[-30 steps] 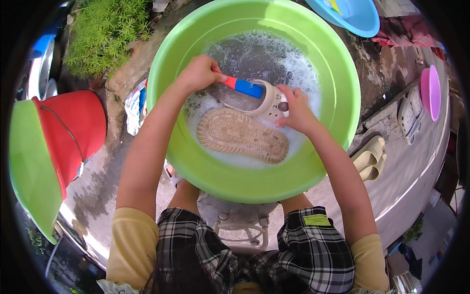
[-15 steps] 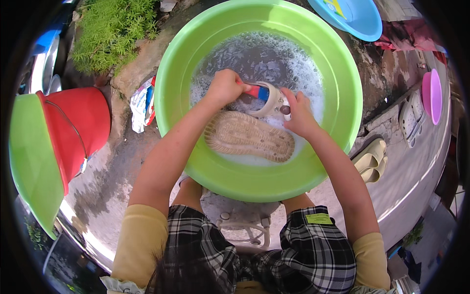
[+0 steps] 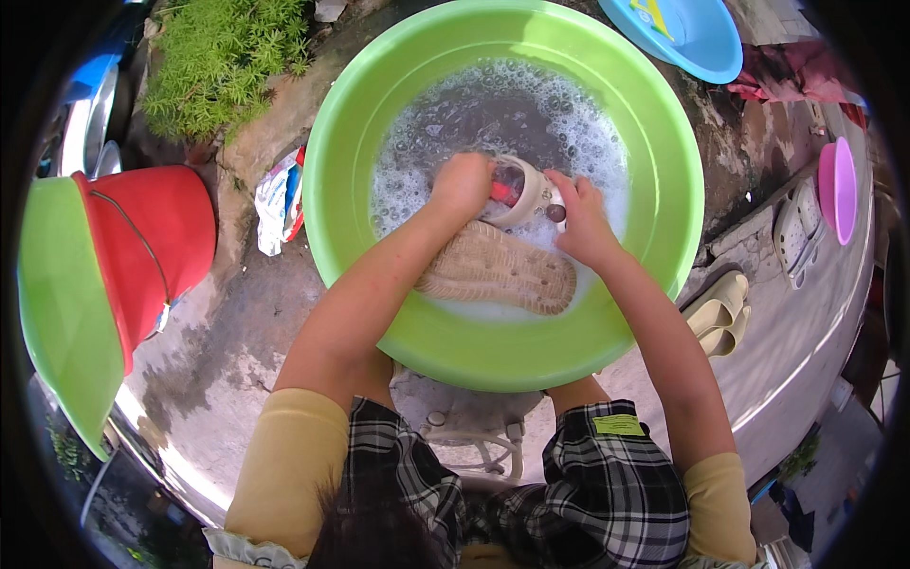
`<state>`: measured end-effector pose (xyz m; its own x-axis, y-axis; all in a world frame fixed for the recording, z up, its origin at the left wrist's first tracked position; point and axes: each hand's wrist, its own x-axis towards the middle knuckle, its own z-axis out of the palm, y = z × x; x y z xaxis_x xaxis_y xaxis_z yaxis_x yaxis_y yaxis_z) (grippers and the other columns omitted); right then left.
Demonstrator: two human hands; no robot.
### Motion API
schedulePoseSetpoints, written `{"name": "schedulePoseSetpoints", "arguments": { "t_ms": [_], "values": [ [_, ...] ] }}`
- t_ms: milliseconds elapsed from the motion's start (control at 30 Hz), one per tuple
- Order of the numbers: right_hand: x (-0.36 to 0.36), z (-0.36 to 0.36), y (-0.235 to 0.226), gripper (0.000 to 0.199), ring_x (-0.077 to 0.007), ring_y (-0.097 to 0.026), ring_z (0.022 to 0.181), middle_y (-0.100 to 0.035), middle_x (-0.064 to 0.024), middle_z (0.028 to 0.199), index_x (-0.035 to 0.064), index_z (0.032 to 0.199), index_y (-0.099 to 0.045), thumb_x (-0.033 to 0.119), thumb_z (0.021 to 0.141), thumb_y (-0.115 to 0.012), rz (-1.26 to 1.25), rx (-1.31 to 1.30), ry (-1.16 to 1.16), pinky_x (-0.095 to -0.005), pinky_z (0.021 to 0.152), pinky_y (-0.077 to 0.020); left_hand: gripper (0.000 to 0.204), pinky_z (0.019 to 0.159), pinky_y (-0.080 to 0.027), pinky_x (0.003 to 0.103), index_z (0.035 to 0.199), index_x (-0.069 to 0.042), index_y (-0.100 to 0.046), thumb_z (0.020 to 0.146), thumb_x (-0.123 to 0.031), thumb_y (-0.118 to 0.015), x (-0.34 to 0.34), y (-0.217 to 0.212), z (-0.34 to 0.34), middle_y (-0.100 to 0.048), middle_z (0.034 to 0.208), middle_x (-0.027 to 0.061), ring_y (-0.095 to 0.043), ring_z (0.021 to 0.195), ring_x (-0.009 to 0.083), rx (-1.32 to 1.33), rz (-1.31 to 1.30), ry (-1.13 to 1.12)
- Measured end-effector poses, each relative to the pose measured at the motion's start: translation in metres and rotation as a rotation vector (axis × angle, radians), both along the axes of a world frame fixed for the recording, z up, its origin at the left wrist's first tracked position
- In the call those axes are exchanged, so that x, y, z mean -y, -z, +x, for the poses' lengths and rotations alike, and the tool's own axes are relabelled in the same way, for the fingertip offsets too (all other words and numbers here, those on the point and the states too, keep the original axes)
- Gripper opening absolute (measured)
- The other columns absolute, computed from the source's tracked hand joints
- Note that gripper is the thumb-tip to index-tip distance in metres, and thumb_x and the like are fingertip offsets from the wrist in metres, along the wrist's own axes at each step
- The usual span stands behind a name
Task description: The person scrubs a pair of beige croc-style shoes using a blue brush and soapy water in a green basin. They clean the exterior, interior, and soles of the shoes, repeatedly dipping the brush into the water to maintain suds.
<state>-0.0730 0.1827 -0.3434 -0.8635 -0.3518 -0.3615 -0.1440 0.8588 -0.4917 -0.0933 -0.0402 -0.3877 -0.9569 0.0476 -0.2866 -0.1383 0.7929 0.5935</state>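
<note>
A large green basin (image 3: 493, 356) of sudsy water stands before my knees. In it, my right hand (image 3: 583, 218) grips the toe of an off-white clog (image 3: 531, 201) that has a dark round charm on it. My left hand (image 3: 463, 187) is closed around a red-and-blue brush (image 3: 500, 192) at the clog's opening. Part of the red shows inside the shoe; my fingers and the shoe hide the rest, including the bristles. A second clog (image 3: 502, 273) floats or lies sole up on the near side, just below both hands, its tan tread facing me.
At left are a red bucket (image 3: 171, 247) beside a green tub (image 3: 62, 294) and a crumpled packet (image 3: 275, 204). A blue basin (image 3: 697, 43) sits at the far right. Beige slippers (image 3: 720, 313), grey clogs (image 3: 796, 228) and a pink basin (image 3: 838, 190) line the right.
My left hand has moved right and slightly nearer, pushing the brush deeper into the clog. The upturned clog has shifted slightly right. My right hand keeps its hold.
</note>
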Motion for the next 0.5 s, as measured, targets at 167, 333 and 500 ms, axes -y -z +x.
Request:
{"name": "schedulePoseSetpoints", "arguments": {
  "t_ms": [167,333,500],
  "values": [
    [-0.01,-0.002,-0.001,0.094,-0.0448,-0.046,0.116,-0.044,-0.0208,0.127,0.0248,0.143,-0.038,-0.004,0.061,-0.074,-0.035,0.096,0.117,-0.0512,0.097,-0.0457,0.022,0.07,-0.05,0.04,0.089,0.001,-0.07,0.088,-0.02,-0.066,-0.001,-0.026,-0.02,-0.068,0.078,0.0183,-0.065,0.071,0.03,0.371,0.426,0.115],
    [-0.002,-0.008,0.004,0.095,-0.0447,-0.047,0.115,-0.044,-0.0203,0.127,0.0247,0.143,-0.038,-0.003,0.06,-0.075,-0.123,-0.022,0.065,-0.0496,0.096,-0.0467,0.025,0.065,-0.048,0.034,0.086,0.001,-0.07,0.085,-0.023,-0.073,0.024,-0.044,-0.026,-0.067,0.073,0.0105,-0.061,0.066,0.0184,0.245,0.366,0.381],
    [0.001,-0.004,-0.001,0.095,-0.0444,-0.043,0.121,-0.041,-0.0199,0.134,0.0236,0.143,-0.038,-0.001,0.059,-0.077,-0.051,0.062,0.092,-0.0492,0.099,-0.0454,0.023,0.07,-0.05,0.036,0.088,0.001,-0.071,0.082,-0.021,-0.074,0.07,-0.055,-0.048,-0.068,0.074,0.014,-0.067,0.074,0.0219,0.203,0.122,0.074]
  ]
}}
